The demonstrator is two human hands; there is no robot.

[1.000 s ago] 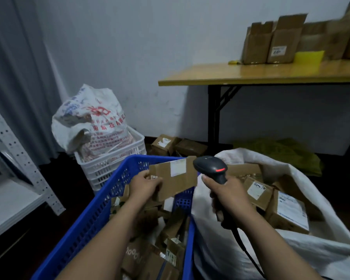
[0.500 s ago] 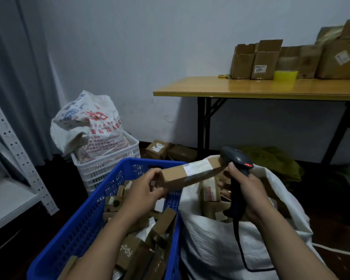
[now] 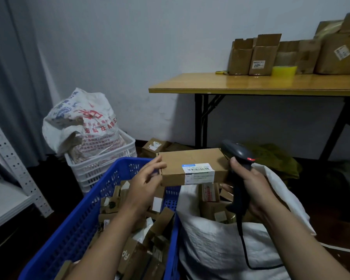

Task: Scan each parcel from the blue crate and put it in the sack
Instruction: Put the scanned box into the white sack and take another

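Parcel (image 3: 192, 160) has turned label toward me; my left grip (image 3: 144, 182) holds its end, right grip (image 3: 253, 188) clasps the scanner (image 3: 238, 152).

Parcel sorting room on my feed.
My right hand (image 3: 255, 188) grips a barcode scanner (image 3: 239, 153) above a sack (image 3: 220, 249); my left hand (image 3: 143, 184) holds a labelled parcel (image 3: 192, 160) over a blue crate (image 3: 73, 229); cartons (image 3: 259, 57) crowd the table (image 3: 210, 84) beyond.

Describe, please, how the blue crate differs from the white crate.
The blue crate holds loose cardboard parcels; the white crate holds a printed bag. The blue crate sits nearest the camera; the white crate stands behind it. Both are perforated plastic, open-topped.
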